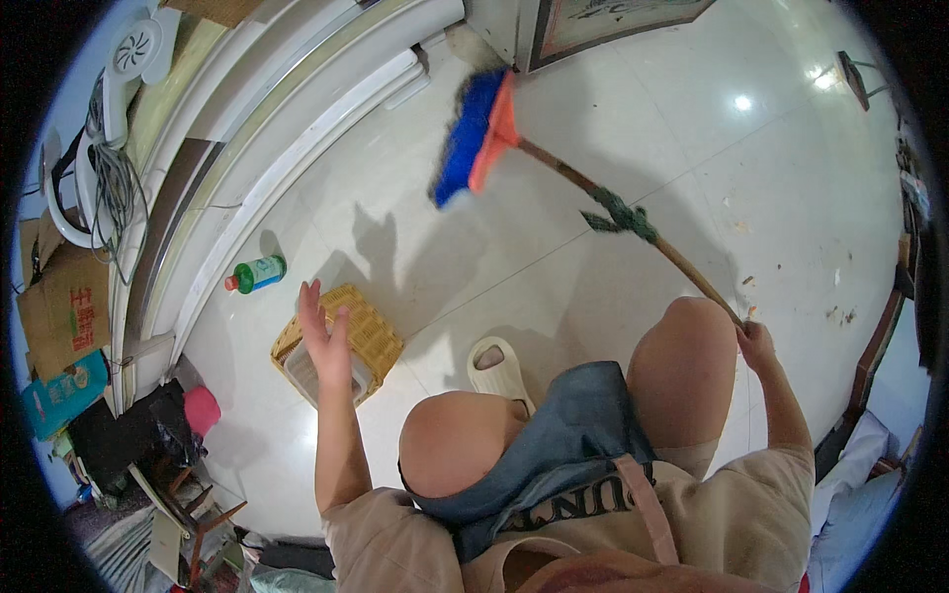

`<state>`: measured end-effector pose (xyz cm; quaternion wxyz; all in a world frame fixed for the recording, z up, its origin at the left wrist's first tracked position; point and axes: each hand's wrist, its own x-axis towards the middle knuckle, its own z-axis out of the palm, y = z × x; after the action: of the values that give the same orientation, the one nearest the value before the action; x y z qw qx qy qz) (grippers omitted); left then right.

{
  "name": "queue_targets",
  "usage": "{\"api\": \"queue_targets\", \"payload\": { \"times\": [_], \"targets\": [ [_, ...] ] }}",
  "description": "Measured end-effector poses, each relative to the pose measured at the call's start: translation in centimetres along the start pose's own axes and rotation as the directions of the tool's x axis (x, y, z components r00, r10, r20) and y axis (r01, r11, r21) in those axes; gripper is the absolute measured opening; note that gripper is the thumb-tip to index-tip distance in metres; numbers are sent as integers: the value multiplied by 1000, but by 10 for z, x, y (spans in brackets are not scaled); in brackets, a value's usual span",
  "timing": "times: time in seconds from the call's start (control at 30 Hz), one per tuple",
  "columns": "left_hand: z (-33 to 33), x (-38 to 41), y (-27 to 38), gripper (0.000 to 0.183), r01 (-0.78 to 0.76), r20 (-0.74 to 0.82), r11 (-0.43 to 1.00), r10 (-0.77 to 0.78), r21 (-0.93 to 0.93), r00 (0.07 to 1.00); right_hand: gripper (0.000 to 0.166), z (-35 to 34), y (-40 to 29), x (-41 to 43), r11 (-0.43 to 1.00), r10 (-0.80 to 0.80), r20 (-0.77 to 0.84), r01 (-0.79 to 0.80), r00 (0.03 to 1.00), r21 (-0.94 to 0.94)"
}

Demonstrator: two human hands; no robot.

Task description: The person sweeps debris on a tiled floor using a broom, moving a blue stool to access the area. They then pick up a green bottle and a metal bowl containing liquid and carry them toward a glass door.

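My right hand (756,345), at the right beside my knee, grips the end of a wooden-handled broom (686,268). The handle slants up and left to an orange head with blue bristles (463,137), slightly blurred; whether the bristles touch the floor I cannot tell. Green cloth (626,216) is knotted around the middle of the handle. My left hand (324,330) is raised with fingers apart and holds nothing. Behind it in the view, a wicker basket (363,319) rests on the floor with a pale plastic container inside, partly hidden by my forearm.
A green bottle (261,274) with a red cap lies near the white ledge (296,156). Crumbs and debris (841,316) dot the tiles at right. A hair dryer (130,67), cardboard (67,311) and a folding stool (185,519) line the left side. A framed picture (593,30) stands at the top.
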<state>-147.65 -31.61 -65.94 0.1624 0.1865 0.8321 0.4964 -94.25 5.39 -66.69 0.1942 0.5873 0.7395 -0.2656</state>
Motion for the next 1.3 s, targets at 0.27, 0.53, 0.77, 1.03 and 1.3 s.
{"api": "queue_targets", "payload": {
  "times": [0.27, 0.53, 0.77, 1.03, 1.3],
  "targets": [
    [36, 20, -16, 58, -100, 120, 994, 95, 41, 988, 40, -17, 65, -46, 985, -113, -141, 92, 984, -146],
    [175, 179, 1, 57, -587, 384, 737, 462, 336, 799, 38, 23, 94, -72, 994, 109, -113, -109, 988, 8],
    [324, 299, -8, 56, -680, 510, 522, 451, 515, 732, 30, 85, 187, -179, 921, 345, -134, -307, 929, 240],
    [395, 390, -40, 53, -506, 459, 572, 240, 645, 856, 17, 172, 133, -198, 270, 774, 70, -427, 630, 863],
    [413, 424, -51, 32, -737, 521, 626, 554, 253, 649, 19, 201, 127, -184, 387, 769, 108, -594, 630, 705]
  ]
}}
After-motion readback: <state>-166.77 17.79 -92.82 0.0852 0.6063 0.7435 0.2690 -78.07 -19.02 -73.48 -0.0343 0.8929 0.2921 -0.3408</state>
